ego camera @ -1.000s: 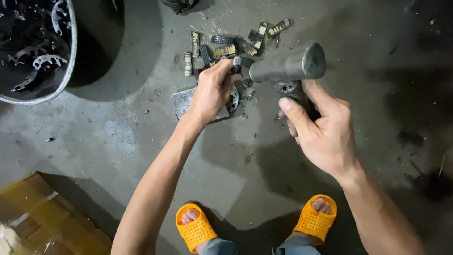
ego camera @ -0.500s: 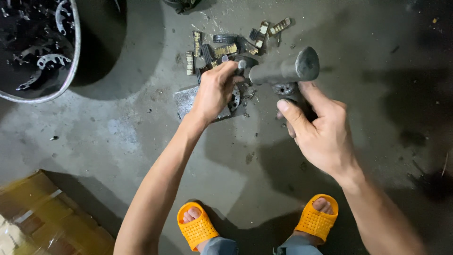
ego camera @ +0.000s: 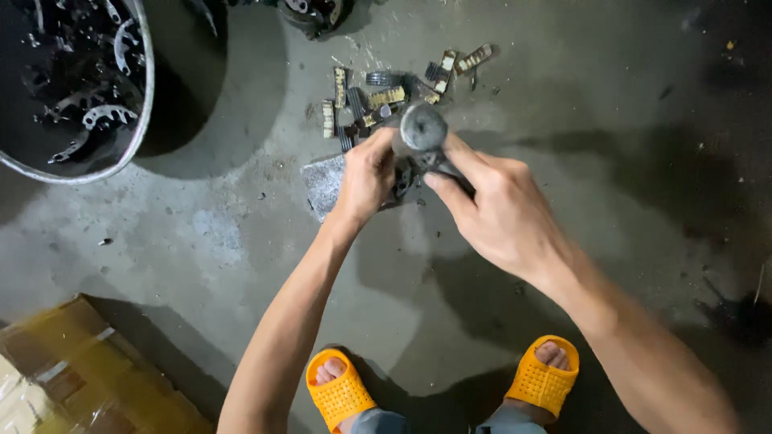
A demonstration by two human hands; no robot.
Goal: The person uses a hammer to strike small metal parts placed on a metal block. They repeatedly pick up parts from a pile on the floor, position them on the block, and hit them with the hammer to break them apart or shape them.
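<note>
Concrete floor (ego camera: 241, 265) under me: my right hand (ego camera: 503, 213) grips the hammer (ego camera: 422, 133), head raised above the metal plate (ego camera: 326, 183); my left hand (ego camera: 368, 173) pinches a part there.

You are reaching both bare arms forward and down from a squat. Your left hand (ego camera: 368, 173) is curling its fingers closed, knuckles up, wrist straight. Your right hand (ego camera: 503, 213) is gripping with fingers wrapped tight, thumb pointing forward, forearm angling in from the lower right.
</note>
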